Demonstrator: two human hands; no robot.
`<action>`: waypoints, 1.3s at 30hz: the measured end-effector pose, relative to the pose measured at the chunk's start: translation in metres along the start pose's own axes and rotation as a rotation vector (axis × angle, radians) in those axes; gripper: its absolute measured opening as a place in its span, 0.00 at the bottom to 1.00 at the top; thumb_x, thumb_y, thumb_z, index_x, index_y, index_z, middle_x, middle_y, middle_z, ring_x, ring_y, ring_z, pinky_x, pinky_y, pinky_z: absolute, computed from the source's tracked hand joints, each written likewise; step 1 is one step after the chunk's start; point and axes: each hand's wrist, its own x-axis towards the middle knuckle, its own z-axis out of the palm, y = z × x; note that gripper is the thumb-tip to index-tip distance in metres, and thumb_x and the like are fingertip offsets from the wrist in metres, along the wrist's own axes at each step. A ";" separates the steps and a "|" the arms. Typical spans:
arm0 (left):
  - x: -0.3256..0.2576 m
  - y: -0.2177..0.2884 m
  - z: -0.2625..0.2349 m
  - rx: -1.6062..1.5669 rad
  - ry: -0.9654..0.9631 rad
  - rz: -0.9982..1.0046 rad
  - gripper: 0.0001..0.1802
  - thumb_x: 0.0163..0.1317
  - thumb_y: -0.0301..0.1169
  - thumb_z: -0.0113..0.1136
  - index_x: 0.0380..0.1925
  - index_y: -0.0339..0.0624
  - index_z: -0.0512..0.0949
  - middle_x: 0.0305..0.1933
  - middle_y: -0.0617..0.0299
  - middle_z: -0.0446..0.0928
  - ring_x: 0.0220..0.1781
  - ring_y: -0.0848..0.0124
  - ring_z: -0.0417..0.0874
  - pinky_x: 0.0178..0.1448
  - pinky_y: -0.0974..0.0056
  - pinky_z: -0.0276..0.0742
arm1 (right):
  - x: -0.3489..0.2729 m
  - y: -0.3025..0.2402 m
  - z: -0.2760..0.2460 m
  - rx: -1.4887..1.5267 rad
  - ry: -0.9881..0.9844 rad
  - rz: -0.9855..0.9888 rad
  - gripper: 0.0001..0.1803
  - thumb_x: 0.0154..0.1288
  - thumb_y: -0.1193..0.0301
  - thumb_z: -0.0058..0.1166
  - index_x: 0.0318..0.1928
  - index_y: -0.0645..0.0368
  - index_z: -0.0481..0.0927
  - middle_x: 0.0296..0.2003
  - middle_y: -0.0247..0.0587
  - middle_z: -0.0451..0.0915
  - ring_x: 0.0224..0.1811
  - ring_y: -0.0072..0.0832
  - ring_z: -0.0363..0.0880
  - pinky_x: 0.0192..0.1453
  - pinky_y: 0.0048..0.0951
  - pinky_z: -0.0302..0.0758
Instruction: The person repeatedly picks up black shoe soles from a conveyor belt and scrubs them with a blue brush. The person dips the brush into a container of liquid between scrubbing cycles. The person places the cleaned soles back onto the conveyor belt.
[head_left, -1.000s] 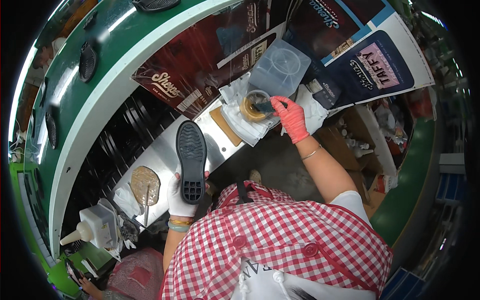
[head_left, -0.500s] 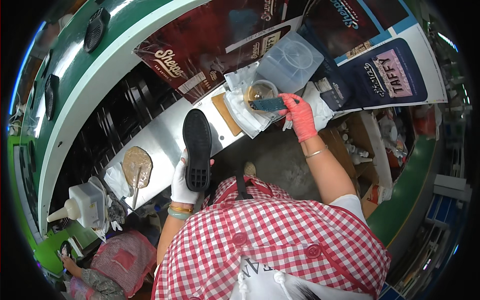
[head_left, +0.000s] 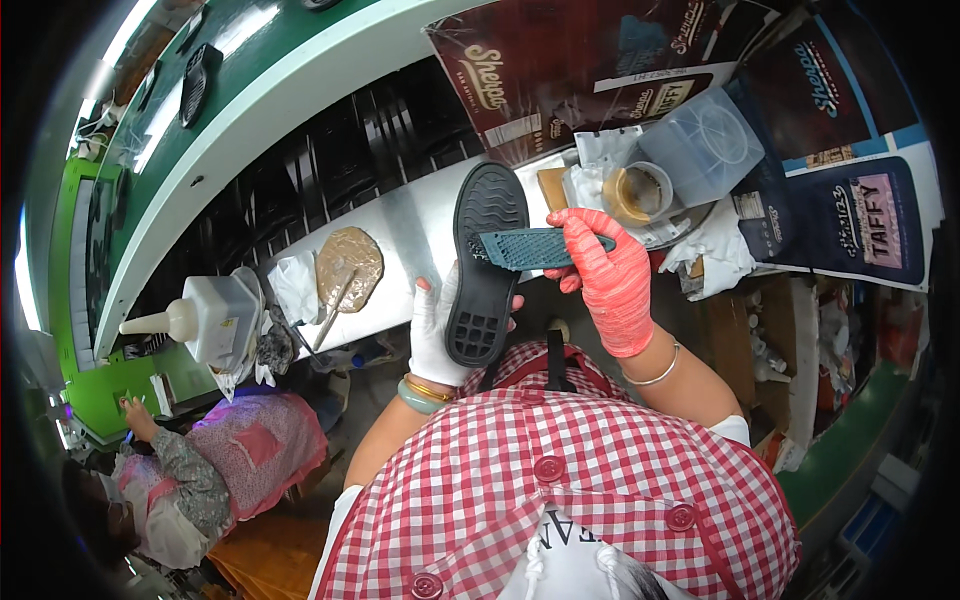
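My left hand, in a white glove with bare fingertips, is closed around the side of a black shoe sole. The sole stands lengthwise before me, its face with a block of small square hollows near the heel turned up. My right hand, in a red-pink glove, pinches a flat teal strip with a textured face. Its far end lies over the middle of the sole and seems to touch it; small pale specks show there. Beyond the right hand is a clear round cup with amber-brown contents.
A square translucent tub stands beside the cup. On the metal ledge lie a brown-coated lid with a stick and white cloths. At left are a nozzle bottle and a curved green conveyor; another person works below it.
My right hand has brought the teal strip from the cup leftward onto the sole. The sole is tilted a little differently in my left hand. The whole view has shifted left.
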 end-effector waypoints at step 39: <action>0.008 0.028 0.030 -0.048 -0.035 -0.226 0.47 0.63 0.67 0.22 0.68 0.39 0.52 0.67 0.48 0.60 0.68 0.57 0.63 0.71 0.53 0.56 | -0.013 -0.045 0.011 -0.501 -0.593 0.090 0.13 0.68 0.68 0.48 0.43 0.65 0.79 0.35 0.40 0.81 0.29 0.20 0.78 0.33 0.21 0.75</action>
